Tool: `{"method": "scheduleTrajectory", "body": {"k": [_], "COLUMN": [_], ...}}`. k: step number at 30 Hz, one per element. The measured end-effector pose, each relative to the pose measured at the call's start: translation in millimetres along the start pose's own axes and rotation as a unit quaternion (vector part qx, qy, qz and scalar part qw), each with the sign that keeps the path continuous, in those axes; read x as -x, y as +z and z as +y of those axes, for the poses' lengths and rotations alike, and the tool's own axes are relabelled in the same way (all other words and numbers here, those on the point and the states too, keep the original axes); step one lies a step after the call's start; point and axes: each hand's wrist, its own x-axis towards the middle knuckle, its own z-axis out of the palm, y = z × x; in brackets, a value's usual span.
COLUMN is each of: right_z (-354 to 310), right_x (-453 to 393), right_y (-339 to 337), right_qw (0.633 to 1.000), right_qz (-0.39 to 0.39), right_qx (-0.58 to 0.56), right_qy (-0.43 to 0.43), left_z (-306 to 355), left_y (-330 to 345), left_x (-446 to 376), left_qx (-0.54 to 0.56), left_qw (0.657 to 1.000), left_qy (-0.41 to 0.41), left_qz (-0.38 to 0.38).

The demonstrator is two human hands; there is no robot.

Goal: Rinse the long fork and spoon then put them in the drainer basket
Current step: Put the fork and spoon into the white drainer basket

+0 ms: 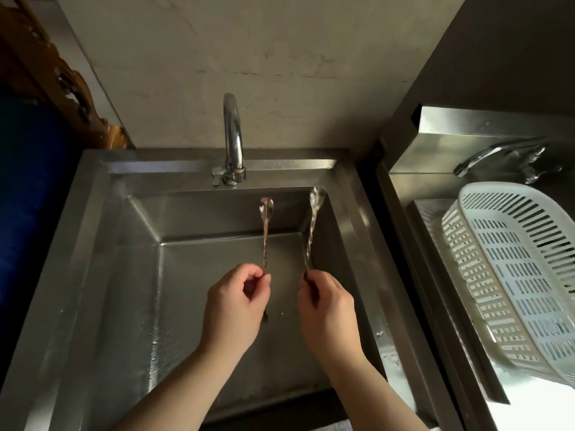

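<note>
Both forearms reach forward over the steel sink (93,244). The left hand (236,303) pinches one long utensil (266,231) by its twisted handle, bowl end up near the faucet (233,138); the right hand (326,309) has a grip on a second utensil (312,225) likewise. Which is fork or spoon is unclear. The white drainer basket (513,275) sits tilted at right.

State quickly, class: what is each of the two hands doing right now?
Left hand: closed on a long utensil with a spoon-like end.
Right hand: closed on a second long utensil.
</note>
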Motion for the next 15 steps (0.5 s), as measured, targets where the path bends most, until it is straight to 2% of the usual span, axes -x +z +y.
{"method": "scheduleTrajectory", "body": {"k": [6,10,15], "right_z": [2.9,19.7,55.6], "right_x": [-15.0,-27.0,-36.7], "right_y": [-91.4,-171.7,-262.3], "right_qw": [0.998,0.994,0.976], "right_qz": [0.034,0.09,0.169], "right_qx": [-0.006,0.019,0.107], "right_qy": [0.046,0.06,0.08], "left_z": [80.2,148.2,230.9], "left_y": [43.4,94.1,168.7], "left_x": [-12.0,-16.4,-11.3], "left_qx": [0.087,0.228,0.265], "left_qw": [0.978,0.93,0.895], "left_qy": [-0.121,-0.191,-0.209], "left_qz": [-0.144,-0.216,-0.291]}}
